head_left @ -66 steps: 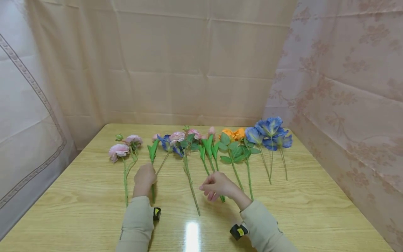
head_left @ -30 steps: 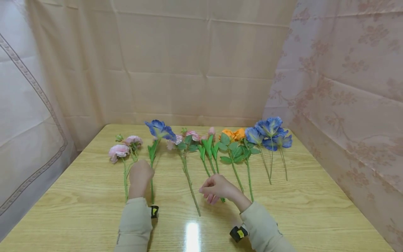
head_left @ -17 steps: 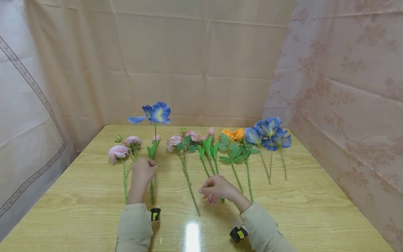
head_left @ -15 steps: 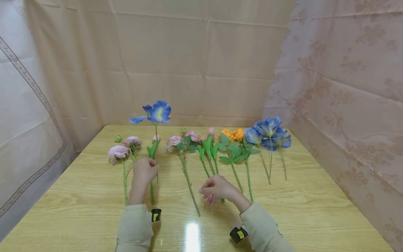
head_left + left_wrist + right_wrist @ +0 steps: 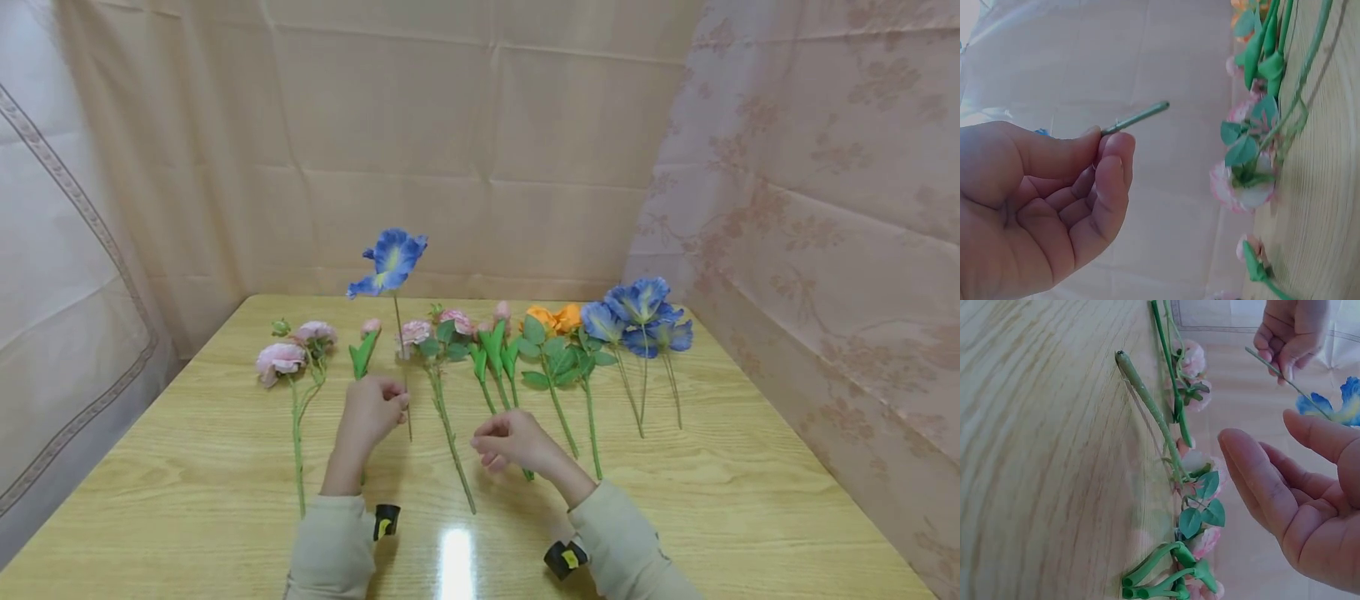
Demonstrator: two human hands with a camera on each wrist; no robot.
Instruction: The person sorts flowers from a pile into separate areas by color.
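Observation:
Between thumb and fingertips, my left hand (image 5: 367, 417) pinches the thin stem of a blue artificial flower (image 5: 392, 260), held upright above the table. In the left wrist view the stem's lower end (image 5: 1141, 117) sticks out past the fingertips, the bloom mostly hidden. My right hand (image 5: 517, 442) hovers over the stems of the green-leaved tulips (image 5: 495, 350), fingers loosely bent with nothing in them; the right wrist view shows a gap between thumb and fingers. A single pink tulip (image 5: 363, 354) lies behind my left hand, and a pink peony stem (image 5: 450, 417) lies between the hands.
On the wooden table (image 5: 712, 517), a pink peony stem (image 5: 281, 360) lies at the left. Orange roses (image 5: 553, 319) lie right of centre, with several blue flowers (image 5: 637, 304) at the far right. Beige curtains (image 5: 375, 125) hang behind the table.
My left hand picked the blue flower up from among the pink ones, turned it upright, then carried it to the right. My right hand has stayed nearly still.

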